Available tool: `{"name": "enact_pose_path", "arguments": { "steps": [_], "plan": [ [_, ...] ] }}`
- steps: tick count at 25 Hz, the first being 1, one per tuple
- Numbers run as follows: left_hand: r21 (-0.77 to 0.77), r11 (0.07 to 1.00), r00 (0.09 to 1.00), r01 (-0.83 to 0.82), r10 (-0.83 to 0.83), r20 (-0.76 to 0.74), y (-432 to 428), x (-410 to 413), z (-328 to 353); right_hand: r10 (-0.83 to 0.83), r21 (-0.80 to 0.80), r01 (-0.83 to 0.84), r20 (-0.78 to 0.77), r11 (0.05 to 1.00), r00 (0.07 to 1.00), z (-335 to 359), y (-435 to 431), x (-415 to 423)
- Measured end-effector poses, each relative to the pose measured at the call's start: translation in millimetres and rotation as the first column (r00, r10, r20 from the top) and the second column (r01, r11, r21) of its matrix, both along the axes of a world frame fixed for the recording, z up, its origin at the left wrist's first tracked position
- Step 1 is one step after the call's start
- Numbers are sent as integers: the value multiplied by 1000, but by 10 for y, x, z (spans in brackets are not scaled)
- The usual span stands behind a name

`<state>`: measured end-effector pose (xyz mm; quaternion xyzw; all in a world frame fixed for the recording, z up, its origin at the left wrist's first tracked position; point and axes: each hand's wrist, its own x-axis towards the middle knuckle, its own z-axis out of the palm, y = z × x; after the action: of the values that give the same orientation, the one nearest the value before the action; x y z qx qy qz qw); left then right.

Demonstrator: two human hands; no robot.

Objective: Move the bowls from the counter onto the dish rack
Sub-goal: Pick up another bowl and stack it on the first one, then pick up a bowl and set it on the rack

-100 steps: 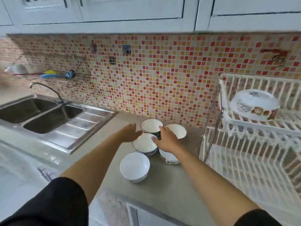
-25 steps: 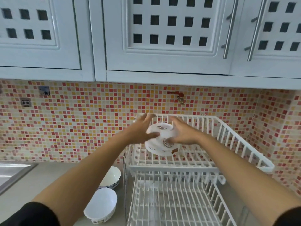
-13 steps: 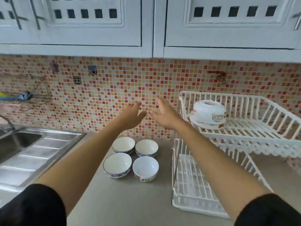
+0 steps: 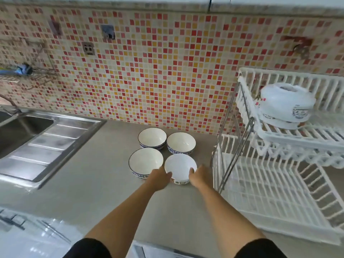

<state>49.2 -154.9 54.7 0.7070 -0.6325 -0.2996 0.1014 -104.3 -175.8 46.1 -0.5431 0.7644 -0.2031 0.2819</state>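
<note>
Several bowls stand upright in a cluster on the grey counter (image 4: 96, 179). The nearest right one is a plain white bowl (image 4: 180, 165) with a pattern low on its side. My left hand (image 4: 160, 178) holds its left side and my right hand (image 4: 200, 176) holds its right side, and the bowl rests on the counter. Three blue-rimmed bowls sit beside it: one to its left (image 4: 145, 161) and two behind (image 4: 152, 137) (image 4: 181, 142). The white two-tier dish rack (image 4: 297, 135) stands to the right. Two stacked upside-down bowls (image 4: 286, 103) lie on its upper tier.
The rack's lower tier (image 4: 270, 192) holds nothing, and its metal legs (image 4: 232, 155) stand close to my right hand. A steel sink with a drainboard (image 4: 24, 131) lies at the left. The mosaic tile wall (image 4: 158, 71) runs behind the counter.
Both hands have dropped from in front of the wall down to the near right bowl and closed on its sides. The view has tilted down toward the counter.
</note>
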Motion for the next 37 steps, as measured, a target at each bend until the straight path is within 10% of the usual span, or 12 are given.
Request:
{"name": "enact_pose_path", "arguments": {
  "steps": [8, 13, 23, 30, 37],
  "plan": [
    [180, 947, 932, -265, 299, -205, -396, -212, -558, 17, 103, -4, -128, 995, 992, -547, -499, -41],
    [224, 921, 909, -319, 364, -202, -518, -251, -625, 59, 140, -65, 44, 988, 997, -755, -620, -91],
    [11, 916, 824, -401, 366, -432, 162, -245, -318, -75, 17, 73, 186, 997, 980, -364, 56, -96],
    [-215, 882, 650, -420, 126, -749, 574, 101, 753, 99, -345, 96, 506, 934, 857, 1057, 614, 192],
    [-656, 710, 479, -256, -496, -724, 744, -782, 2239, 622, -715, -193, 405, 672, 670, 2588, 1075, -1198]
  ]
}}
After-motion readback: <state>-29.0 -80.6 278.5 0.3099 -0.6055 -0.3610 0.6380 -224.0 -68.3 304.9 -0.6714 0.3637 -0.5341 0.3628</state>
